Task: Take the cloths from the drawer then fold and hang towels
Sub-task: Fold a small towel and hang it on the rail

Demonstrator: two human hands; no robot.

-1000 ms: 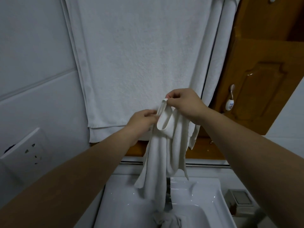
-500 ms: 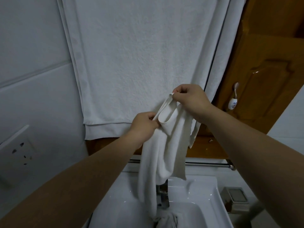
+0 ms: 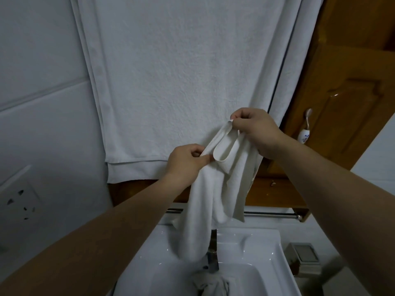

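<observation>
Two hands pinching a small white terry cloth above a sink

The left hand (image 3: 188, 162) and right hand (image 3: 254, 130) grip the small white terry cloth (image 3: 215, 189) by its top hem; it hangs over the white ceramic sink (image 3: 263, 253), near the large white hanging towel (image 3: 181, 82).

I can read no text, label, brand or number anywhere here. Up and to the right of my grip, the ceramic knob (image 3: 303, 135) on the wooden cabinet door (image 3: 346, 107) carries a small blue painted pattern, but I can make out no letters in it.
</observation>
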